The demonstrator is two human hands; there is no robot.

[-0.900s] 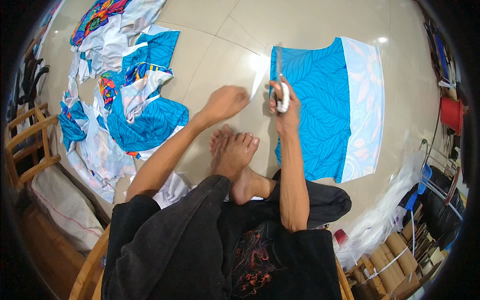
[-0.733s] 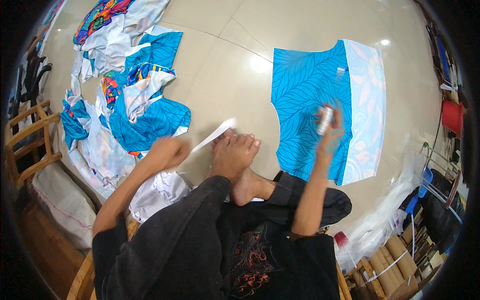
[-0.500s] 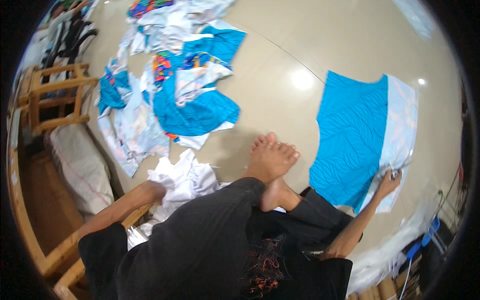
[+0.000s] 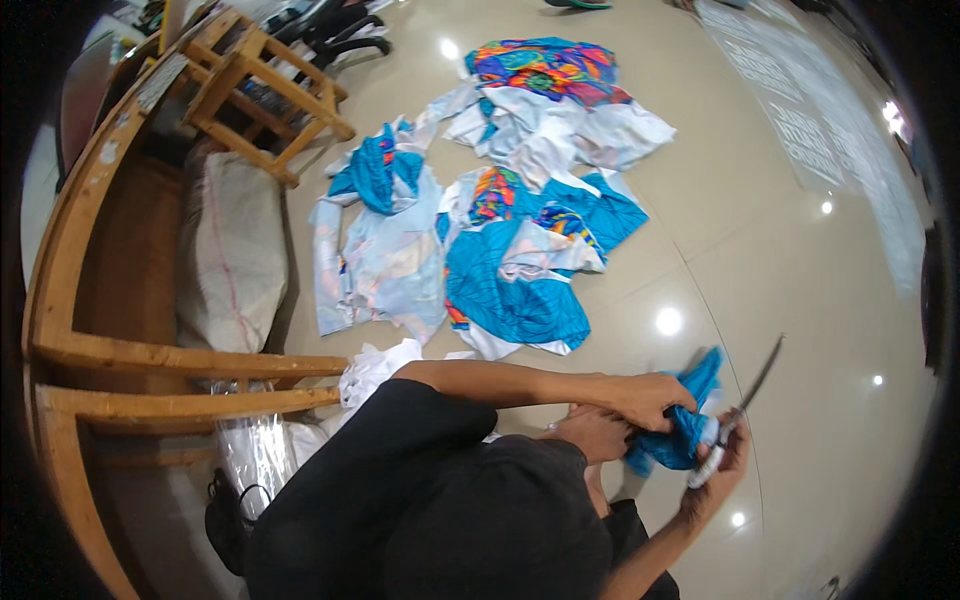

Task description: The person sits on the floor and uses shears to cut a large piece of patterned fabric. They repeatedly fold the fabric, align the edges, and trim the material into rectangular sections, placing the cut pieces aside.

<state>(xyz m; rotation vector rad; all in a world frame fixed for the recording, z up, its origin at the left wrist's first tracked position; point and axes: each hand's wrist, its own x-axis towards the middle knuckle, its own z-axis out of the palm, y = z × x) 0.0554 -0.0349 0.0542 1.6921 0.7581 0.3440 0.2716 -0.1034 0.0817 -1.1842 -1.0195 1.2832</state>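
Observation:
My left hand [image 4: 650, 398] reaches across from the left, its fingers closed on a bunched piece of blue fabric [image 4: 683, 440] with pale parts, in front of my feet [image 4: 592, 432]. Close on its right, my right hand [image 4: 728, 468] grips what looks like a pair of scissors [image 4: 757, 385]. Their long dark blade points up and to the right, away from the cloth. Whether the right fingers also pinch the cloth is hard to see. The fabric is crumpled and partly blurred, lifted off the floor.
Blue, white and multicoloured cloth pieces [image 4: 515, 285] lie in heaps ahead. White cloth [image 4: 378, 370] is beside my left arm. At left stand a wooden frame [image 4: 190, 358], a stuffed sack [image 4: 232, 250] and a wooden stool [image 4: 268, 95]. Printed sheets [image 4: 800, 115] cover the floor far right.
The blue and pale fabric, flat on the floor at right before, is now bunched up between my hands. My left hand has come across to it. The view has shifted.

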